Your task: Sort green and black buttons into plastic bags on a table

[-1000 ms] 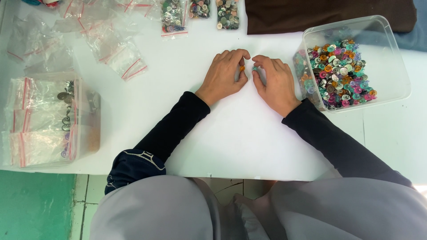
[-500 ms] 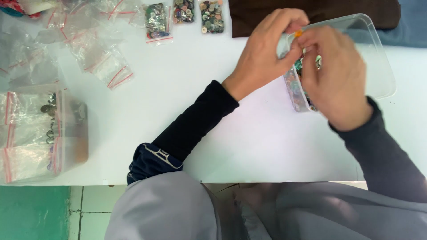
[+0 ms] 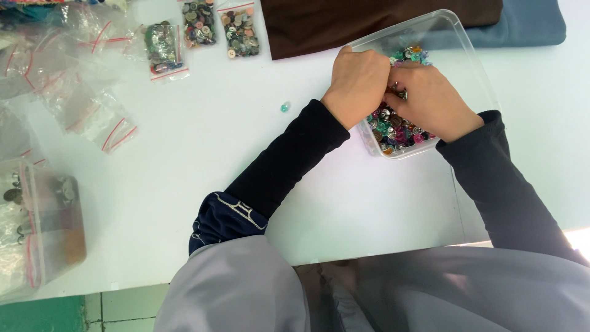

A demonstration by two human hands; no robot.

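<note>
A clear plastic box (image 3: 448,37) full of small coloured buttons (image 3: 393,129) stands on the white table. My left hand (image 3: 359,83) and my right hand (image 3: 430,101) are side by side over the box, fingers curled down into the buttons. The fingertips meet at the box's middle and are hidden, so what they pinch is unclear. A single small teal button (image 3: 284,107) lies loose on the table to the left of my left hand.
Three small zip bags filled with buttons (image 3: 200,24) lie at the far edge. Several empty red-striped zip bags (image 3: 92,104) are strewn at the left. A clear bin with bags (image 3: 37,227) sits at the left front. Brown cloth (image 3: 369,18) and blue cloth (image 3: 522,24) lie behind the box.
My hands went from the table's middle, up near the camera, and down into the button box. A teal button now lies loose on the table.
</note>
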